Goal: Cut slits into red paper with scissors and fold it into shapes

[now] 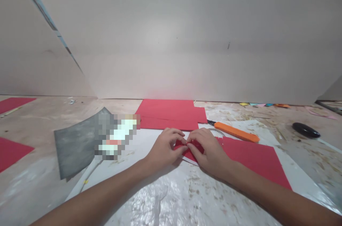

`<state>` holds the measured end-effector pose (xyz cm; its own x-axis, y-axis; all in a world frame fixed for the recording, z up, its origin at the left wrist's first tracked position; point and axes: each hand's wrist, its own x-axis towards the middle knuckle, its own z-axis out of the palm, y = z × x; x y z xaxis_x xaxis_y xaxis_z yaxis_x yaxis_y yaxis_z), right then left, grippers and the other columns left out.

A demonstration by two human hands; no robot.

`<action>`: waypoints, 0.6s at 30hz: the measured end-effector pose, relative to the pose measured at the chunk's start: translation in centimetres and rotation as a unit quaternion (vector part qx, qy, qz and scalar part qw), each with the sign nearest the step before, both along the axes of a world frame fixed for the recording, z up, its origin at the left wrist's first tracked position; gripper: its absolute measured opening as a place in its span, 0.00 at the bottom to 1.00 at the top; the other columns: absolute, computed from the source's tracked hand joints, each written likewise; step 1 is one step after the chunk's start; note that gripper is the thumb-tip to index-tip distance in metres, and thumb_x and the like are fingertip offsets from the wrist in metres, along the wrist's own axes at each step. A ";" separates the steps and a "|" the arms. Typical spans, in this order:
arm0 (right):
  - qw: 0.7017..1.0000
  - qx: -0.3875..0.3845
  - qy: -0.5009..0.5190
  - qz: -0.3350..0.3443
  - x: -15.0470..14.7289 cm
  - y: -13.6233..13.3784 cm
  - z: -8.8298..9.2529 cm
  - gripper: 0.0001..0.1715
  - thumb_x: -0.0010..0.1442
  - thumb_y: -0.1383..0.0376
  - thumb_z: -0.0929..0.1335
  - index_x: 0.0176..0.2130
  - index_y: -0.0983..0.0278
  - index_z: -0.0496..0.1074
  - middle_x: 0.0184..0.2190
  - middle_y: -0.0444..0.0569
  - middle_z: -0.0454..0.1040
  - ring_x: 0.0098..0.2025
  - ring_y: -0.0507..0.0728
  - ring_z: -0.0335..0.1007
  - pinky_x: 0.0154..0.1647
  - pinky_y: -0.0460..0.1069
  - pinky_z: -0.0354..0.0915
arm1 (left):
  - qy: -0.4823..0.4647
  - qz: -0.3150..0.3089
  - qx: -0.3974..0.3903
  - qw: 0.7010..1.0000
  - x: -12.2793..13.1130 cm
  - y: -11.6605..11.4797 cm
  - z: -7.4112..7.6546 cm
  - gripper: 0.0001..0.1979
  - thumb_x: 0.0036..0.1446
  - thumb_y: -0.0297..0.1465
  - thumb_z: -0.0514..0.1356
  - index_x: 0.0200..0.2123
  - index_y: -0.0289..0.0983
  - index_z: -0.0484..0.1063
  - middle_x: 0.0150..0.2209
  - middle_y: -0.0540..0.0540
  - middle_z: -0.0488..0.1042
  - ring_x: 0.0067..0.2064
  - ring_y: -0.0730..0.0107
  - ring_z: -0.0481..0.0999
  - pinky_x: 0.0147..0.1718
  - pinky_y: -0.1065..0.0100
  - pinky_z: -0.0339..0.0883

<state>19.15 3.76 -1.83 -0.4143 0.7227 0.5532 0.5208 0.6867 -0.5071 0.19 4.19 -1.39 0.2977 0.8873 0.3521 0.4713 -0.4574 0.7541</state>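
Note:
In the middle of the table my left hand (165, 149) and my right hand (210, 151) meet, fingertips almost touching. Both are closed in a pinch on a small piece of red paper (190, 155); the pinched edge is mostly hidden by the fingers. A pale curved rim shows below and behind that piece. Under my right wrist lies a larger red sheet (253, 158), stretching to the right. Just beyond the right hand rests an orange utility knife (236, 132), its black tip toward the left.
Stacked red sheets (168, 114) lie behind my hands, before an upright white board (187, 33). A blurred-out phone-like object (117, 138) with a cable sits on a grey sheet (77, 144). At right is a black oval object (306, 130). More red paper (13, 153) lies far left.

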 end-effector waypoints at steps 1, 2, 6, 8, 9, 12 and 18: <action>1.000 -0.004 0.003 -0.001 0.0 0.0 0.0 0.05 0.63 0.71 0.66 0.37 0.61 0.68 0.36 0.47 0.73 0.40 0.57 0.65 0.42 0.54 0.61 | 0.002 0.001 -0.003 1.000 0.0 0.0 0.0 0.03 0.53 0.28 0.65 0.32 0.42 0.78 0.45 0.47 0.75 0.49 0.62 0.72 0.47 0.59 0.68; 1.000 -0.008 0.006 0.000 0.0 -0.1 0.1 0.05 0.63 0.71 0.66 0.37 0.61 0.68 0.36 0.47 0.72 0.40 0.57 0.65 0.42 0.54 0.61 | 0.003 0.002 -0.006 1.000 0.0 0.0 0.0 0.04 0.53 0.28 0.65 0.33 0.42 0.78 0.45 0.47 0.75 0.49 0.61 0.72 0.48 0.59 0.68; 1.000 -0.017 0.016 0.003 0.1 -0.2 0.2 0.06 0.63 0.71 0.65 0.39 0.60 0.66 0.37 0.47 0.72 0.40 0.58 0.65 0.41 0.54 0.61 | 0.017 0.002 -0.020 1.000 0.1 -0.1 0.3 0.06 0.54 0.27 0.64 0.35 0.43 0.80 0.46 0.46 0.75 0.50 0.60 0.71 0.48 0.58 0.67; 0.999 -0.025 0.020 -0.001 0.1 -0.2 0.2 0.07 0.63 0.72 0.64 0.39 0.60 0.66 0.37 0.47 0.72 0.40 0.58 0.65 0.41 0.54 0.61 | 0.023 0.001 -0.027 0.999 0.1 -0.1 0.4 0.06 0.55 0.27 0.63 0.33 0.44 0.80 0.47 0.47 0.75 0.51 0.59 0.71 0.48 0.58 0.67; 0.999 -0.030 0.020 -0.004 0.1 -0.2 0.2 0.07 0.62 0.72 0.64 0.39 0.60 0.65 0.37 0.47 0.72 0.40 0.58 0.64 0.41 0.54 0.61 | 0.026 0.002 -0.028 0.999 0.1 -0.2 0.5 0.06 0.55 0.27 0.63 0.33 0.43 0.80 0.47 0.47 0.75 0.51 0.59 0.71 0.48 0.58 0.67; 0.999 -0.040 0.019 -0.006 0.0 -0.1 0.2 0.08 0.62 0.73 0.64 0.39 0.60 0.65 0.38 0.48 0.71 0.41 0.59 0.64 0.41 0.55 0.62 | 0.027 0.004 -0.018 0.999 0.0 -0.2 0.5 0.05 0.54 0.27 0.63 0.31 0.43 0.79 0.47 0.47 0.75 0.50 0.60 0.71 0.48 0.59 0.67; 0.998 -0.065 0.021 -0.011 -0.1 -0.2 0.2 0.08 0.63 0.73 0.62 0.39 0.60 0.66 0.39 0.49 0.71 0.42 0.59 0.64 0.42 0.55 0.62 | 0.043 0.002 0.002 0.999 -0.1 -0.2 0.3 0.05 0.54 0.27 0.63 0.31 0.43 0.78 0.46 0.48 0.75 0.50 0.61 0.72 0.49 0.59 0.67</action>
